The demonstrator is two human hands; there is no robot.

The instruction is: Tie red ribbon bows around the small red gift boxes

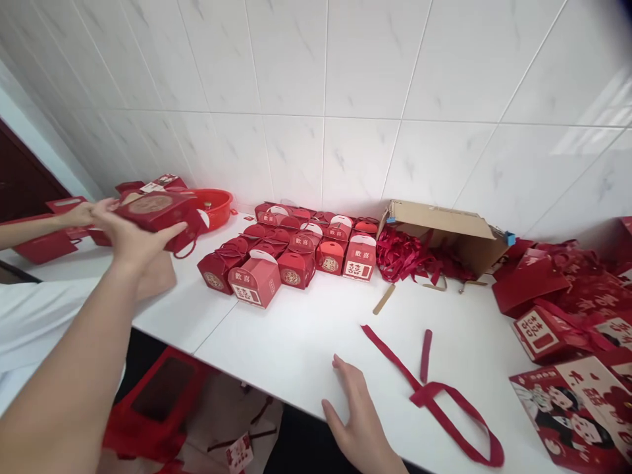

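My left hand (pixel 129 236) reaches far to the left and grips a dark red gift box (pixel 160 205), with the thumb along its near side. The box has a round gold emblem and a thin cord handle. A co-worker's hand (pixel 85 214) is just beyond mine; whether it touches the box I cannot tell. My right hand (pixel 359 418) is at the table's front edge, fingers apart, holding nothing. To its right lies a crossed, looped red ribbon (pixel 395 359), and a short dark red strip (pixel 426 355) rests beside that.
Several red gift boxes (pixel 254 280) stand grouped mid-table. Behind them at the left is a red basin (pixel 217 207). A cardboard box (pixel 439 216) on its side spills red ribbons (pixel 402 257). More boxes (pixel 567 408) crowd the right end. Below the table is a red stool (pixel 158 401).
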